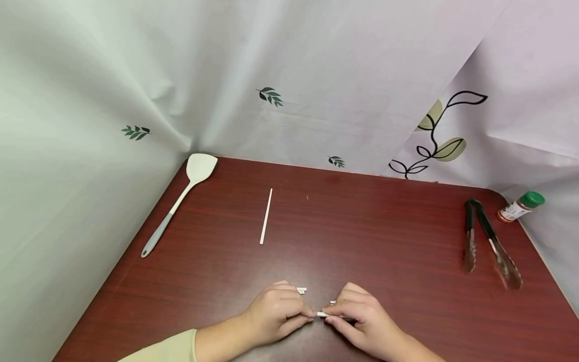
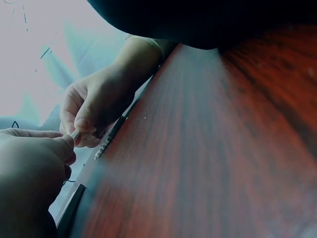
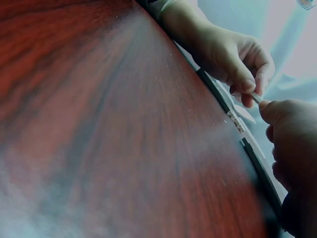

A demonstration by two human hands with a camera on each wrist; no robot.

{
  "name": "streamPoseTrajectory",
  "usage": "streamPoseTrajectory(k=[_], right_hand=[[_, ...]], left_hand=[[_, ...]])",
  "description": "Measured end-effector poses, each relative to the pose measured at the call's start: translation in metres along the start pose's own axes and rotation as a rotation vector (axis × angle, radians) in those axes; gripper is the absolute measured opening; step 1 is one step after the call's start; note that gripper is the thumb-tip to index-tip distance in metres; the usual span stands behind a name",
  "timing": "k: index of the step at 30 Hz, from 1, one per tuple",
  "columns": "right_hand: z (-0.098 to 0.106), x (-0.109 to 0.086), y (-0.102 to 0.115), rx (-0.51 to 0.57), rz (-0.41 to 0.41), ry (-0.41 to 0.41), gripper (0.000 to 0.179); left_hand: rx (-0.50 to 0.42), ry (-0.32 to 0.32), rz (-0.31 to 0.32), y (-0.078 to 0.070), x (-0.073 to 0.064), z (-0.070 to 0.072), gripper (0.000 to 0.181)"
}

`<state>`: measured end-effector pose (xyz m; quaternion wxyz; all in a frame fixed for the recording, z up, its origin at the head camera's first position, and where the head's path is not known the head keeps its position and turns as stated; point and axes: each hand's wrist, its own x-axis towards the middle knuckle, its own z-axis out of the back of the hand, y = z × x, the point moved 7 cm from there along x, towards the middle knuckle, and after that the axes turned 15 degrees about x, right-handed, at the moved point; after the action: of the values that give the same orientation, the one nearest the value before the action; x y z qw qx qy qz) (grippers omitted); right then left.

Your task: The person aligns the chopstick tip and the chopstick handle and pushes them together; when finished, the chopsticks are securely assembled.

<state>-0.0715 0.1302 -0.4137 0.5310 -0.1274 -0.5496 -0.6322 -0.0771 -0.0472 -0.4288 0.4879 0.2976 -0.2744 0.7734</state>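
Near the table's front edge, my left hand (image 1: 280,311) and right hand (image 1: 362,317) face each other, with a thin white stick (image 1: 321,314) between their fingertips. Thumb and fingers of each hand pinch one end of it; most of its length is hidden by the fingers. The left wrist view also shows this stick (image 2: 75,134) joining the two hands, and so does the right wrist view, where the stick (image 3: 256,97) is pale. Just behind the left hand, white stick ends (image 1: 301,290) poke out. Another small white end (image 1: 332,302) shows beside the right hand's fingers.
A longer white stick (image 1: 266,216) lies mid-table. At the far left is a white spatula (image 1: 199,168) with a grey handle. To the right lie metal tongs (image 1: 490,231) with black handles, and a green-capped spice jar (image 1: 520,207) at the edge. Patterned curtains (image 1: 294,75) surround the table.
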Motion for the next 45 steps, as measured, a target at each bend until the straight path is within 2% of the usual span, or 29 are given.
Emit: streamPoseTrajectory(k=[5,9,12,15,18,21,25,28,30,33,39,45], right_hand=[[0.005,0.008,0.006,0.015,0.044,-0.046,0.009],[0.014,0.006,0.003,0.075,0.007,-0.126,0.009],[0.021,-0.006,-0.006,0.08,-0.083,-0.205,0.019],[0.027,-0.018,-0.017,0.106,-0.243,-0.299,0.034],[0.032,-0.024,-0.025,0.179,-0.403,-0.379,0.046],[0.034,-0.021,-0.032,0.284,-0.482,-0.416,0.053],[0.031,-0.009,-0.039,0.422,-0.494,-0.409,0.064],[0.028,0.0,-0.046,0.448,-0.535,-0.393,0.067],[0.028,0.005,-0.05,0.433,-0.576,-0.384,0.066],[0.031,0.011,-0.057,0.374,-0.626,-0.366,0.065],[0.042,0.027,-0.072,0.213,-0.699,-0.316,0.067],[0.046,0.047,-0.091,0.138,-0.75,-0.237,0.074]], left_hand=[[0.057,-0.025,-0.012,0.001,0.001,0.005,0.007],[0.118,-0.063,-0.007,0.002,0.003,0.011,0.003],[0.127,-0.064,-0.004,0.003,0.004,0.012,0.012],[0.126,-0.044,-0.032,0.002,0.004,0.011,0.019],[0.111,-0.008,-0.081,-0.001,0.004,0.009,0.025],[0.084,0.036,-0.112,-0.003,0.003,0.007,0.031],[0.052,0.086,-0.137,-0.003,0.001,0.004,0.041],[0.048,0.112,-0.157,-0.003,-0.002,0.004,0.049],[0.065,0.113,-0.162,-0.003,-0.004,0.004,0.053],[0.103,0.079,-0.144,0.0,-0.004,0.006,0.054],[0.145,-0.002,-0.048,0.009,0.0,0.007,0.049],[0.232,-0.01,0.03,0.018,0.005,0.007,0.048]])
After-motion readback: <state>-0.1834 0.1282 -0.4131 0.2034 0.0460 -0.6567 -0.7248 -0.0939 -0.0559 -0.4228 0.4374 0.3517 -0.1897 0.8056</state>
